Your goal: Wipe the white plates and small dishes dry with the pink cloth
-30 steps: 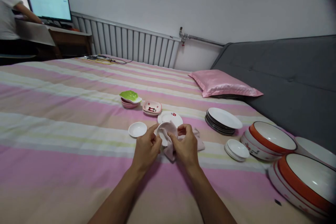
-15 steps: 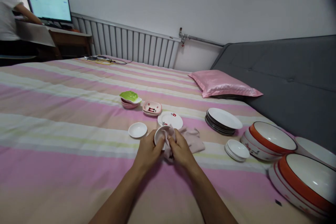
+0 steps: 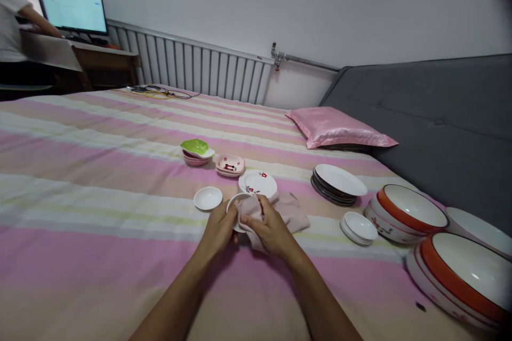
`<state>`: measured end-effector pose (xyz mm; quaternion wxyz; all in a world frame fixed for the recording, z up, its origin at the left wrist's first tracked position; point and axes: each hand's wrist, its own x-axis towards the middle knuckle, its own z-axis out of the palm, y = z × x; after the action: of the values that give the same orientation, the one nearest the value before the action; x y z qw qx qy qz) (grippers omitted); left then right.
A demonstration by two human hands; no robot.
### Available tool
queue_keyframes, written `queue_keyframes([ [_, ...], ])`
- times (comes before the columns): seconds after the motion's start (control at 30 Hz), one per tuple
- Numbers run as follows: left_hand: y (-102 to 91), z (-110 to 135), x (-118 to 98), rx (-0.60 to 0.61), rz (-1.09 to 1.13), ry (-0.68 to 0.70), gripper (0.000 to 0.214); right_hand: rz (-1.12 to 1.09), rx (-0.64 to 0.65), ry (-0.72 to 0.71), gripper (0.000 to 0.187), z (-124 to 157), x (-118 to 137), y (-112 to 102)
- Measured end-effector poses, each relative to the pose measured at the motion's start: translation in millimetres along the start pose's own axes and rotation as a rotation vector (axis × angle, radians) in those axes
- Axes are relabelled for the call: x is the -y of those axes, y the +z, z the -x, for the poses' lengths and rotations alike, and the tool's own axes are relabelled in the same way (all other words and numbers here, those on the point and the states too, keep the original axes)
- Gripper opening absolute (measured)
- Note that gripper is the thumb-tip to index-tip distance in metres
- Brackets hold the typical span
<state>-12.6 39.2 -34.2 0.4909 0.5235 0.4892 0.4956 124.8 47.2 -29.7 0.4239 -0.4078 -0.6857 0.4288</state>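
Between my two hands is a small white dish (image 3: 232,206), partly covered by a pale pink cloth (image 3: 253,234). My left hand (image 3: 219,226) is closed on the dish's left edge. With the thumb on top, my right hand (image 3: 272,228) grips the cloth against the dish; the cloth hides most of its inside. Just beyond lies a white plate with red flowers (image 3: 258,184). Left of my hands rests another small white dish (image 3: 208,199). Farther off are a pink patterned dish (image 3: 230,165) and a green leaf-shaped dish (image 3: 196,146) on top of pink ones.
To the right stand a stack of plates (image 3: 340,180), a stack of small white dishes (image 3: 360,226) and large orange-rimmed bowls (image 3: 414,208). A pink pillow (image 3: 340,127) lies by the grey headboard (image 3: 424,96). A person (image 3: 16,26) sits at a desk with monitors, far left.
The cloth has spread out over the dish and now covers more of it. Both hands have shifted slightly to the left, and the dish has tilted.
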Motion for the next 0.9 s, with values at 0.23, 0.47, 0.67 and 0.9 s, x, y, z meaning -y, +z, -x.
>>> queue_keyframes([
  [0.23, -7.9, -0.5, -10.3, -0.039, -0.053, -0.094, 0.042, 0.085, -0.041, 0.058, 0.049, -2.6, -2.2, -16.8],
  [0.47, -5.1, 6.0, -22.2, 0.148, -0.071, -0.102, 0.052, 0.29, -0.098, -0.042, 0.056, -1.2, 6.7, -27.0],
  [0.67, -7.3, 0.1, -8.5, 0.159, -0.014, -0.158, 0.037, 0.222, -0.075, -0.027, 0.045, -2.3, 8.3, -23.8],
  [0.9, -9.1, 0.8, -14.0, -0.005, 0.079, -0.167, 0.028, 0.441, -0.311, 0.117, 0.033, -1.9, -15.0, -54.9],
])
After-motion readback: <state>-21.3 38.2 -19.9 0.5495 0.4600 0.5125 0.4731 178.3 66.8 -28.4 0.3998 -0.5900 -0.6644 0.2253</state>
